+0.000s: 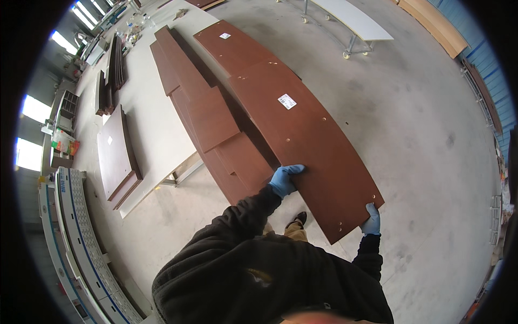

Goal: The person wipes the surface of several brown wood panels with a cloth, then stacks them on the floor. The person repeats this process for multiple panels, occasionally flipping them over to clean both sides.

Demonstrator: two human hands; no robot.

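Note:
A long reddish-brown board point(318, 156) with small drilled holes and a white label point(287, 101) stretches away from me. My left hand point(284, 180), in a blue glove, closes on its left edge with the thumb on top. At the near right corner my right hand point(371, 220), also gloved in blue, grips the edge. The fingers of both hands are partly hidden beneath the board. Its far end meets or overlaps another brown board point(237, 48) with its own label; whether they touch I cannot tell.
Left of the board lie stacked brown panels point(216, 116) of several sizes. A white table point(162, 108) carries a smaller panel stack point(116, 154) and dark strips point(110, 70). A white-topped wheeled table point(356, 21) stands at the far right. Long white slotted cases point(81, 232) line the left.

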